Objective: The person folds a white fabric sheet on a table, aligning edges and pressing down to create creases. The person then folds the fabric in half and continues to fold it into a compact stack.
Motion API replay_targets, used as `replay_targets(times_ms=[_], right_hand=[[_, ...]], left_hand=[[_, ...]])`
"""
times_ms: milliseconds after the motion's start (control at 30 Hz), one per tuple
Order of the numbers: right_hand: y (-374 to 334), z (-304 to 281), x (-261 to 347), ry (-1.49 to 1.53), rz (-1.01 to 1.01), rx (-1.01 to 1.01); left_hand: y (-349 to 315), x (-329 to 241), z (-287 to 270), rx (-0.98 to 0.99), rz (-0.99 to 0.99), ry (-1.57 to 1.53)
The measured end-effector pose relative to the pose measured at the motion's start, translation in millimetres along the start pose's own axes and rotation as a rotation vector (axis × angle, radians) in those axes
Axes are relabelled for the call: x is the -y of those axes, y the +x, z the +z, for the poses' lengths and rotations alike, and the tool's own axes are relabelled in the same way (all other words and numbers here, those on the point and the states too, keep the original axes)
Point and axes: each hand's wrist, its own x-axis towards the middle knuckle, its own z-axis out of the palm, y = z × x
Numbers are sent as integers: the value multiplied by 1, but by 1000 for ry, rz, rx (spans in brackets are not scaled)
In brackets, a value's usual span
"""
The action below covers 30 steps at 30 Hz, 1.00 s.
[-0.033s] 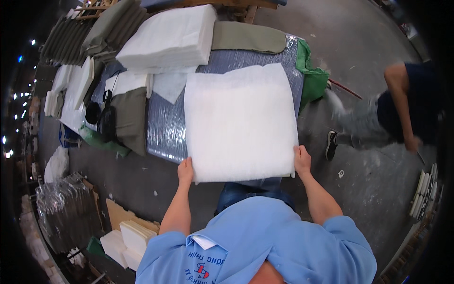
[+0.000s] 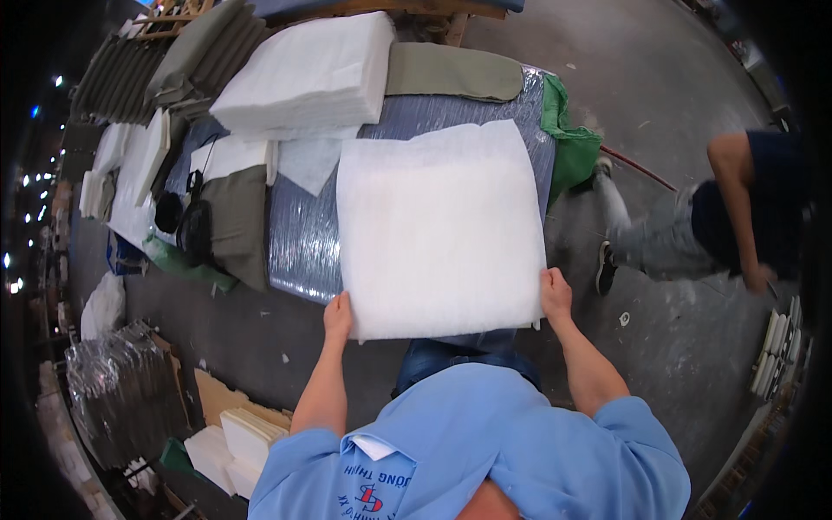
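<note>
A white, roughly square sheet of padding (image 2: 442,230) lies flat across the wrapped table in front of me, its near edge overhanging toward my body. My left hand (image 2: 338,316) is closed on its near left corner, thumb on top. At the opposite near corner, my right hand (image 2: 555,293) pinches the right edge. Both arms reach forward with bent elbows. Beyond the sheet, a thick stack of white padding (image 2: 303,74) rests on the table, with a thin white piece (image 2: 309,159) poking out beneath it.
Plastic film covers the table (image 2: 303,234). An olive cushion (image 2: 455,71) lies at the far side; olive fabric (image 2: 238,221) and a black item (image 2: 195,227) are on the left. Green sacking (image 2: 572,147) hangs at the right. A person (image 2: 737,208) moves nearby; wrapped goods (image 2: 121,390) stand lower left.
The sheet and both hands appear slightly lower in the picture, still gripped at the same corners. The person on the right has shifted their legs and arm.
</note>
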Motion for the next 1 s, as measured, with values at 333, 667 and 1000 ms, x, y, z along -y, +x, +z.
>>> replay_targets(times_ms=[333,667,1000], right_hand=[[129,32,114,-102,58,-171],[145,34,82,35,-18,-334],[196,35,132,-2,61,-151]], left_hand=[[151,-103,29,-48,-53,9],[171,-92,37,-280,54,46],[219,-141,38,-2,-17,-20]])
